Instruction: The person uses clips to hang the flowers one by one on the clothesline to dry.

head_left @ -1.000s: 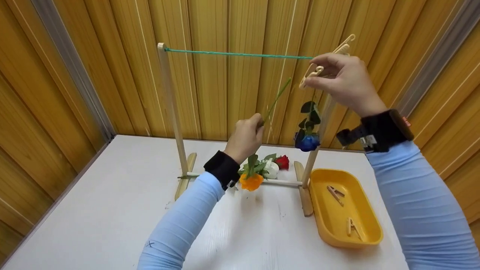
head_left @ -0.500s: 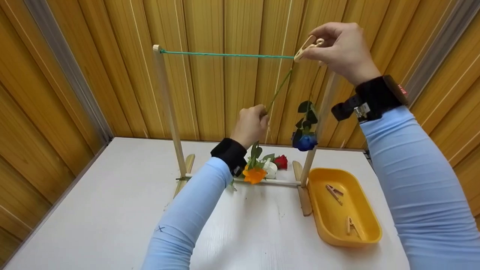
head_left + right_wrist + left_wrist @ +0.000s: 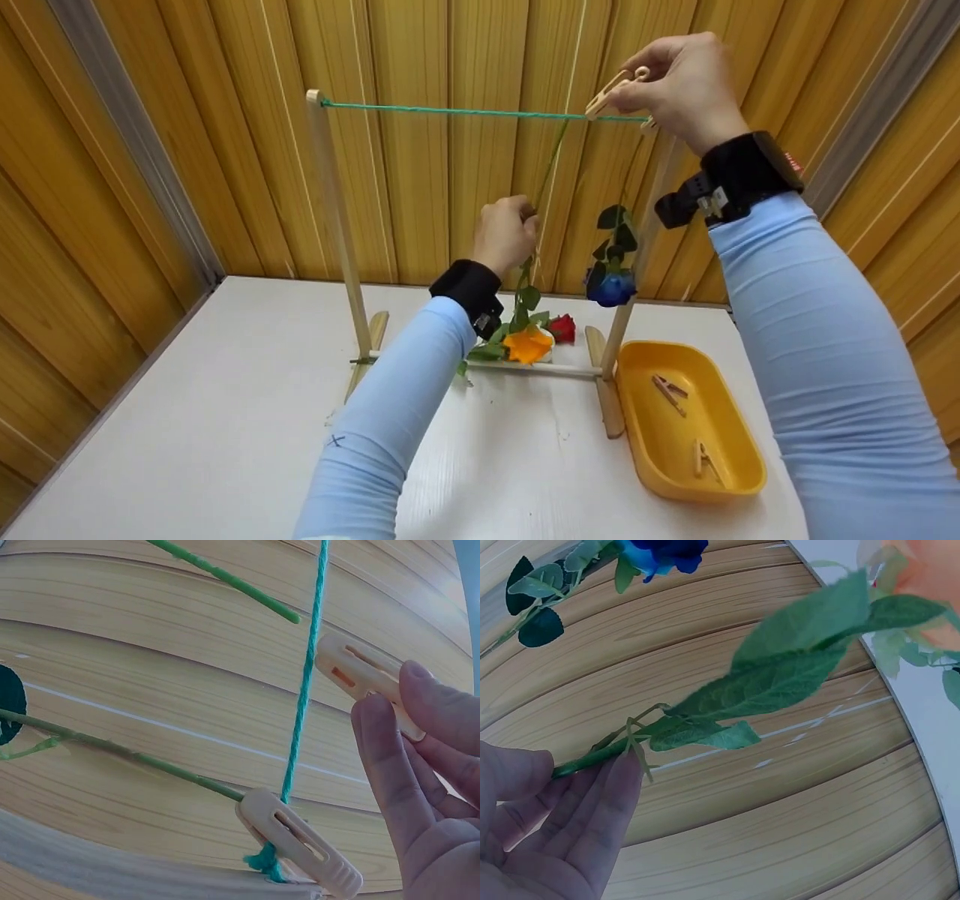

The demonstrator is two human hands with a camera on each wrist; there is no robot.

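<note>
My left hand (image 3: 508, 234) pinches the green stem (image 3: 592, 759) of an orange rose (image 3: 529, 345), whose bloom hangs downward. The stem's cut end (image 3: 289, 613) points up beside the green cord (image 3: 450, 111), a small gap apart in the right wrist view. Up at the cord's right part, my right hand (image 3: 694, 94) holds a pale clothespin (image 3: 360, 667) between thumb and fingers, its tip close to the cord. A blue rose (image 3: 611, 288) hangs head down to the right, its stem held to the cord by another clothespin (image 3: 304, 844).
Two wooden posts, left (image 3: 341, 225) and right (image 3: 626, 307), carry the cord. Behind the orange rose, a red rose (image 3: 562, 328) and a mostly hidden white one lie on the white table (image 3: 225, 412). A yellow tray (image 3: 739, 405) with two clothespins stands right.
My right hand has risen with the clothespin from below the cord up to it. My left hand has moved up and slightly right, bringing the rose's stem end to cord height.
</note>
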